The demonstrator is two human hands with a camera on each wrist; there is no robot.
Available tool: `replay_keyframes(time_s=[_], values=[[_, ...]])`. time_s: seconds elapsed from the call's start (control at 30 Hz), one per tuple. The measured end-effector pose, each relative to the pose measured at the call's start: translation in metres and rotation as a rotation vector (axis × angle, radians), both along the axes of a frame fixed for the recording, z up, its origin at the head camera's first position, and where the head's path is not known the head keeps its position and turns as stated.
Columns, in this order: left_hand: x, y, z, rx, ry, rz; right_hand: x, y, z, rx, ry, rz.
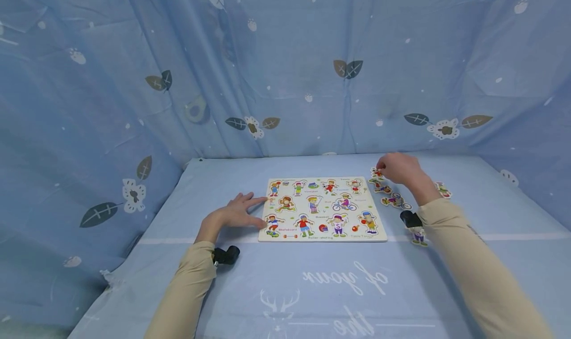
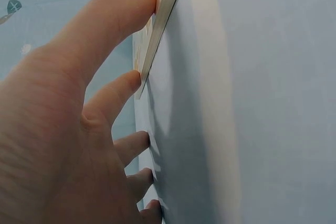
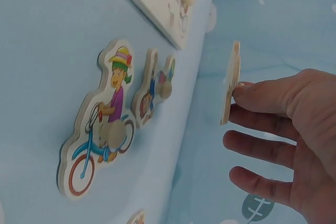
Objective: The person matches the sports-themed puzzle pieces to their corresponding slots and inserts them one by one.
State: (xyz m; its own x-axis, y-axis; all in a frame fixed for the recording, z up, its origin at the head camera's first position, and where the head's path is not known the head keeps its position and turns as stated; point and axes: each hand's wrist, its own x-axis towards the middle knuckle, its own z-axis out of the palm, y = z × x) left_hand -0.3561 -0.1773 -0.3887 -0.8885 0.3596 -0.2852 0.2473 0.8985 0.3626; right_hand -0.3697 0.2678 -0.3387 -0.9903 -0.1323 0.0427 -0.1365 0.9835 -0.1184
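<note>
A printed blue curtain [image 1: 285,71] backs a tablecloth [image 1: 401,284].

board [image 1: 322,217] on table [image 1: 241,289] | loose pieces [image 1: 395,200] right of it | curtain [image 1: 294,56] behind

The board [image 1: 355,217] is cream, the held piece [image 1: 376,173] perhaps reddish.

One puzzle board [image 1: 287,221]; one left hand [image 1: 238,211], one right hand [image 1: 400,170]; two black wrist cameras [image 1: 227,255]; five loose pieces [image 1: 394,200]: one held, four on the desk [image 1: 250,289] beyond the board's right edge.
</note>
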Motion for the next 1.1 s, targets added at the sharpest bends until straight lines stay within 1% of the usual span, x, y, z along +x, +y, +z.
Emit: replay_keyframes(time_s=[0.37,0.6,0.8,1.1], values=[[-0.001,-0.001,-0.001,-0.004,-0.002,0.001,-0.008,-0.020,0.001,-0.015,-0.003,0.019],[0.000,-0.002,0.001,-0.004,-0.005,0.004,-0.010,-0.033,0.001,-0.037,0.007,0.040],[-0.001,-0.002,0.000,-0.008,-0.003,-0.005,-0.011,-0.042,-0.001,-0.071,-0.027,0.023],[-0.001,0.000,0.000,-0.005,-0.003,-0.005,-0.015,-0.048,-0.005,-0.060,-0.031,0.027]])
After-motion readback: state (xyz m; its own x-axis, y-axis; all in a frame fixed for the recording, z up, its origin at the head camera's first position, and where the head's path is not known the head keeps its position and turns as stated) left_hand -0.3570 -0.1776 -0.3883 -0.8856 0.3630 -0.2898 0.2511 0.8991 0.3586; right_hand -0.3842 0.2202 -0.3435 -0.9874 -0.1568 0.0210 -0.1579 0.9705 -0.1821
